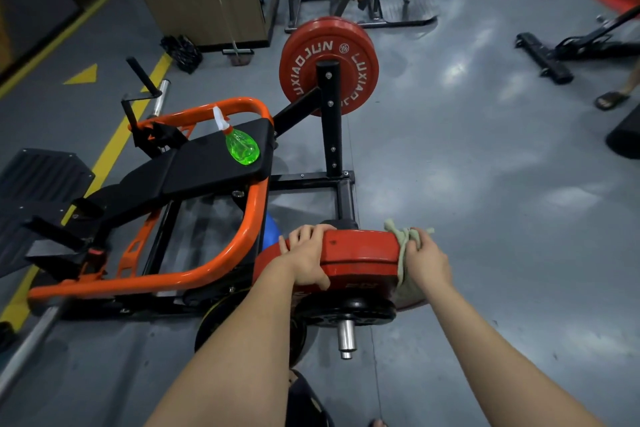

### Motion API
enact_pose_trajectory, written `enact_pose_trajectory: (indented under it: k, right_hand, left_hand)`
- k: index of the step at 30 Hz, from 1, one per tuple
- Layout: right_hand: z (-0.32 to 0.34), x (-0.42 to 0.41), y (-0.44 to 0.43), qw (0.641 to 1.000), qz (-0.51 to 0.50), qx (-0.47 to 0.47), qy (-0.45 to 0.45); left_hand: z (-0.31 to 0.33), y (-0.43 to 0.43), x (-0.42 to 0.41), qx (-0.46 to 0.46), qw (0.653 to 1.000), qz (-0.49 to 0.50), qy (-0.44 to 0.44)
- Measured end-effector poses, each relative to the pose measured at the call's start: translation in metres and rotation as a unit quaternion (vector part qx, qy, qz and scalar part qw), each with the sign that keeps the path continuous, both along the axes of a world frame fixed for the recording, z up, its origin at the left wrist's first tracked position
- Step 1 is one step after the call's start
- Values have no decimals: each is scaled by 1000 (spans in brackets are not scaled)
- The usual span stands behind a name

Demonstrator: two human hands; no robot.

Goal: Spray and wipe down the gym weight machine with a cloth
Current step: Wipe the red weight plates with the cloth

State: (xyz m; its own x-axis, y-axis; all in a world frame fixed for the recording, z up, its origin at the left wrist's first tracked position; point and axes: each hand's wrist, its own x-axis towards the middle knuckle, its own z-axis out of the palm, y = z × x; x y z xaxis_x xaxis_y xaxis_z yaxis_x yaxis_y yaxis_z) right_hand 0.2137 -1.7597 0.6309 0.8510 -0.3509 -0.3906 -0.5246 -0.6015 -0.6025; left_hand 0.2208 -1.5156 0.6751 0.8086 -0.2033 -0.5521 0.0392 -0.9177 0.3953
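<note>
Red near weight plate [360, 255] on the machine's sleeve, left hand [306, 258] gripping its left rim, right hand [427, 260] pinching a pale green cloth [403, 246] against its right edge, green spray bottle [240, 146] lying on the black seat pad [194, 166] farther left.

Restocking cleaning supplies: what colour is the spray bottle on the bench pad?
Bright translucent green spray bottle with a white nozzle, clearest in the head view.

Light's coming from overhead and is fairly even, with soft white glare patches smeared across the glossy grey floor [467, 163] (brightest on the right side). Shadows under the weight machine [173, 279] are soft. The top-left corner goes dim. There's strong fisheye bending at the edges, and the far top is slightly soft.
</note>
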Motion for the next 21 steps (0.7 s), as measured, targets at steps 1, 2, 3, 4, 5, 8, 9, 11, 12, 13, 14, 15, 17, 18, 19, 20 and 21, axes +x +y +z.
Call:
enact_pose_trajectory:
  k: [1, 2, 3, 4, 5, 8, 9, 11, 12, 13, 14, 15, 17, 18, 19, 20, 21]
  right_hand:
    - [5, 5, 4, 1000, -10, -6, 7]
    - [11, 7, 12, 1000, 1, -30, -7]
    - [16, 3, 24, 997, 29, -61, -42]
    - [20, -5, 37, 990, 67, -81, -91]
    - [23, -18, 51, 982, 109, -75, -137]
    - [14, -55, 72, 946, 236, -25, -218]
    - [6, -60, 70, 935, 259, -25, -242]
    - [-1, -53, 56, 930, 251, -1, -268]
    - [-2, -45, 47, 937, 229, 11, -262]
    - [-2, -37, 39, 946, 200, 16, -256]
    - [-3, -29, 31, 956, 166, 11, -242]
    - [-6, -21, 22, 969, 124, 8, -215]
    - [-15, -5, 3, 993, 16, 42, -111]
    - [-21, 1, -6, 996, -30, 58, -52]
    - [-26, 5, -11, 996, -60, 61, -5]
    - [-29, 8, -12, 995, -77, 52, 26]
    - [-28, 7, -8, 995, -84, 35, 39]
  left_hand:
    - [1, -1, 0, 2, 1000, -2, 1]
    - [2, -2, 0, 3, 1000, -1, 1]
    - [2, -2, 1, 4, 1000, 1, 2]
    - [1, -2, 1, 6, 1000, 2, 1]
    - [0, -1, 1, 12, 1000, 3, 0]
    - [-5, 0, 0, 27, 1000, 5, 4]
    - [-7, 1, 1, 26, 1000, 9, 6]
    - [-8, 2, 1, 17, 1000, 14, 4]
    - [-7, 2, 1, 11, 1000, 14, 2]
    - [-6, 2, 1, 7, 1000, 13, -2]
    - [-5, 2, 0, 5, 1000, 11, -4]
    - [-4, 1, 0, 2, 1000, 9, -5]
    - [-2, 0, 0, -3, 1000, 7, -4]
    - [-2, -1, 0, -5, 1000, 6, -5]
    - [-2, 0, 1, -6, 1000, 6, -5]
    - [-2, 0, 1, -7, 1000, 5, -5]
    - [-2, 1, 1, -6, 1000, 5, -5]
